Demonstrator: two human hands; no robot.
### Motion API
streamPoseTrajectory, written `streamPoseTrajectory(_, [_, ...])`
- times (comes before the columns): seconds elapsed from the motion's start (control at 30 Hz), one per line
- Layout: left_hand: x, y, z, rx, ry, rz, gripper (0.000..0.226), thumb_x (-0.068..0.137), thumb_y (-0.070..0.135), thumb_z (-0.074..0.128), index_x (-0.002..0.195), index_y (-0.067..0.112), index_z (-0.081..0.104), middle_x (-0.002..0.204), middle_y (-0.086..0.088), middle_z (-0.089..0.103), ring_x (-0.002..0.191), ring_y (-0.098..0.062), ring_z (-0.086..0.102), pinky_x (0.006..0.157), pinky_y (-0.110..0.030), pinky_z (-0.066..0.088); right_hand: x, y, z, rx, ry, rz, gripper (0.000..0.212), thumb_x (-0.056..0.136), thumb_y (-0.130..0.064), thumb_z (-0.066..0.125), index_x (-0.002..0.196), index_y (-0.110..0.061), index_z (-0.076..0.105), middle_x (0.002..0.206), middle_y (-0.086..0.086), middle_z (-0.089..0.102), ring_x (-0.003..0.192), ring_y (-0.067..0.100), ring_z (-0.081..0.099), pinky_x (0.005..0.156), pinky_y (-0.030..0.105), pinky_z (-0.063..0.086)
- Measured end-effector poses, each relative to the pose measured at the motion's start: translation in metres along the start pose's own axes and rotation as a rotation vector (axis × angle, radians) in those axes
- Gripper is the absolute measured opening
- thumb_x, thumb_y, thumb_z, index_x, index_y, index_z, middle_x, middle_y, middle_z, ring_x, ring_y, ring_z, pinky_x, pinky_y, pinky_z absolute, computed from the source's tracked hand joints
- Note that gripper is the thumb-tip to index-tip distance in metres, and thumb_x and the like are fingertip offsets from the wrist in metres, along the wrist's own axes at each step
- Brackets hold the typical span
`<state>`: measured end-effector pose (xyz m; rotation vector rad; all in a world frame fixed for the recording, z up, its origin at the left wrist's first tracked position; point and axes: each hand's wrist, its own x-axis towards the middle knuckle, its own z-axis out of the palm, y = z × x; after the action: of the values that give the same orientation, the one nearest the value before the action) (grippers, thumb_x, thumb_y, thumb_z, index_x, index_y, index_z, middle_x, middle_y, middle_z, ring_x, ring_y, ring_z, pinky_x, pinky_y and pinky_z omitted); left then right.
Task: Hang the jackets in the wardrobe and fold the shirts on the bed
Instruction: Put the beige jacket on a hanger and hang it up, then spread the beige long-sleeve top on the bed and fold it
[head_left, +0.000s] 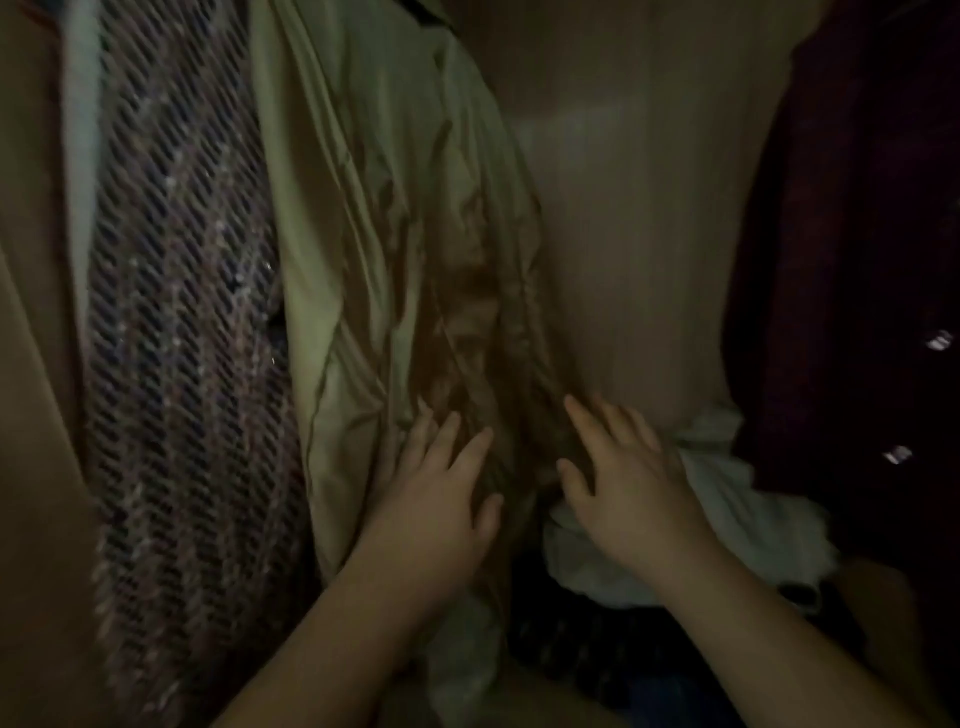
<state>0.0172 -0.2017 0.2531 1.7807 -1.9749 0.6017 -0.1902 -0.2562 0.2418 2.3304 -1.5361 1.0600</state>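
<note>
– Hanging in the wardrobe (639, 234), that pale olive jacket (374, 249): can you see its top?
– No, the collar and hanger are cut off above (it's dim and blurred, too). The left hand (436, 509) and right hand (628, 493) lie flat on its lower folds, fingers spread, gripping nothing.
– Room beside it?
– On the left a tweed jacket (176, 322) touches it. On the right, bare wardrobe back shows up to a dark garment (841, 260). A white cloth heap (748, 509) lies under the right wrist; below that it's too dark to tell.
</note>
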Motion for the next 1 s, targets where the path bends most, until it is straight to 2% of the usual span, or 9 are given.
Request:
streamPoseTrajectory(0.17, [-0.055,0.007,0.011,-0.157,-0.006,0.118,0.065,0.092,0.059,0.035,0.152,0.035,0.030,0.159,-0.001,0.033,0.148,-0.025,0.019,0.120,-0.047,0.012,-0.106,-0.018,-0.012,-0.082,-0.037,0.208,0.064,0.097,-0.053,0.031,0.156,-0.031,0.018,0.162,0.002,0.022,0.148,0.024,0.018,0.118,0.051,0.022])
streamPoseTrajectory(0.3, [-0.103,0.029,0.025,-0.315,-0.175,0.148,0.067,0.093,0.065,0.030,0.153,0.037,0.020,0.162,0.000,0.026,0.150,-0.027,0.010,0.121,-0.048,0.011,-0.202,-0.023,-0.033,-0.179,-0.127,0.375,0.063,0.098,-0.051,0.037,0.155,-0.037,0.015,0.163,-0.003,0.017,0.150,0.020,0.010,0.119,0.049,0.020])
streamPoseTrajectory(0.37, [-0.132,0.051,0.032,-0.431,-0.258,0.189,0.069,0.091,0.066,0.028,0.153,0.035,0.022,0.162,0.000,0.026,0.150,-0.027,0.010,0.121,-0.051,0.014,-0.246,-0.022,-0.046,-0.218,-0.175,0.473,0.064,0.098,-0.052,0.037,0.155,-0.039,0.012,0.164,-0.006,0.016,0.150,0.019,0.008,0.120,0.048,0.020])
streamPoseTrajectory(0.43, [-0.163,0.077,0.039,-0.517,-0.312,0.249,0.070,0.090,0.063,0.034,0.153,0.034,0.025,0.161,0.000,0.028,0.150,-0.025,0.012,0.121,-0.051,0.016,-0.289,-0.022,-0.057,-0.246,-0.212,0.559,0.065,0.097,-0.053,0.038,0.155,-0.039,0.011,0.164,-0.005,0.015,0.150,0.019,0.007,0.120,0.047,0.019])
streamPoseTrajectory(0.57, [-0.230,0.122,0.050,-0.622,-0.414,0.336,0.067,0.094,0.052,0.051,0.153,0.029,0.031,0.160,-0.002,0.032,0.150,-0.027,0.017,0.119,-0.043,0.018,-0.370,-0.035,-0.077,-0.272,-0.270,0.679,0.069,0.095,-0.051,0.043,0.156,-0.037,0.012,0.164,-0.002,0.016,0.150,0.021,0.010,0.119,0.046,0.019])
streamPoseTrajectory(0.7, [-0.282,0.158,0.048,-0.638,-0.509,0.453,0.067,0.095,0.053,0.044,0.154,0.028,0.025,0.162,-0.002,0.027,0.150,-0.026,0.015,0.120,-0.048,0.020,-0.436,-0.050,-0.107,-0.321,-0.264,0.773,0.068,0.093,-0.050,0.041,0.155,-0.035,0.017,0.162,-0.001,0.022,0.150,0.024,0.013,0.118,0.046,0.020])
streamPoseTrajectory(0.8, [-0.318,0.188,0.032,-0.606,-0.545,0.516,0.067,0.097,0.054,0.041,0.156,0.030,0.019,0.163,0.000,0.020,0.150,-0.024,0.012,0.120,-0.049,0.016,-0.483,-0.057,-0.134,-0.350,-0.226,0.836,0.066,0.092,-0.051,0.037,0.153,-0.036,0.019,0.160,-0.003,0.026,0.149,0.022,0.017,0.118,0.045,0.020])
streamPoseTrajectory(0.9, [-0.363,0.225,0.005,-0.584,-0.576,0.594,0.069,0.095,0.055,0.042,0.155,0.034,0.016,0.164,-0.002,0.019,0.151,-0.025,0.010,0.121,-0.046,0.011,-0.534,-0.064,-0.164,-0.355,-0.172,0.905,0.067,0.092,-0.043,0.050,0.153,-0.033,0.024,0.159,-0.001,0.030,0.148,0.024,0.021,0.118,0.046,0.024])
streamPoseTrajectory(1.0, [-0.418,0.268,-0.028,-0.579,-0.594,0.710,0.069,0.095,0.058,0.039,0.155,0.037,0.013,0.165,0.001,0.016,0.151,-0.023,0.008,0.122,-0.045,0.011,-0.595,-0.075,-0.203,-0.363,-0.142,0.968,0.070,0.089,-0.041,0.054,0.153,-0.029,0.029,0.159,0.003,0.032,0.148,0.027,0.023,0.117,0.048,0.028])
